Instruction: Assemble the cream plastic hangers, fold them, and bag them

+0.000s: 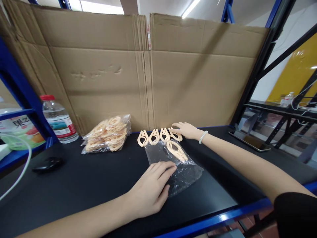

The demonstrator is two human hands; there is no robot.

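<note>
My left hand (155, 188) lies on the near left part of a clear plastic bag (185, 175), fingers stretched out and thumb apart. One cream plastic folding hanger (177, 151), folded into a loop, rests at the bag's far end; whether it is inside is unclear. Beyond the bag, a row of similar folded hangers (154, 137) lies on the black table. At the row's right end, my right hand (189, 130) has its fingers on a tilted folding hanger (176, 135). That hand's thumb is mostly hidden.
A filled bag of cream hangers (107, 134) sits at back left, beside a water bottle (59, 120). A black mouse (48, 164) and white cable (24, 165) are on the left. Cardboard (99, 72) walls the back. A phone (249, 141) lies at the right.
</note>
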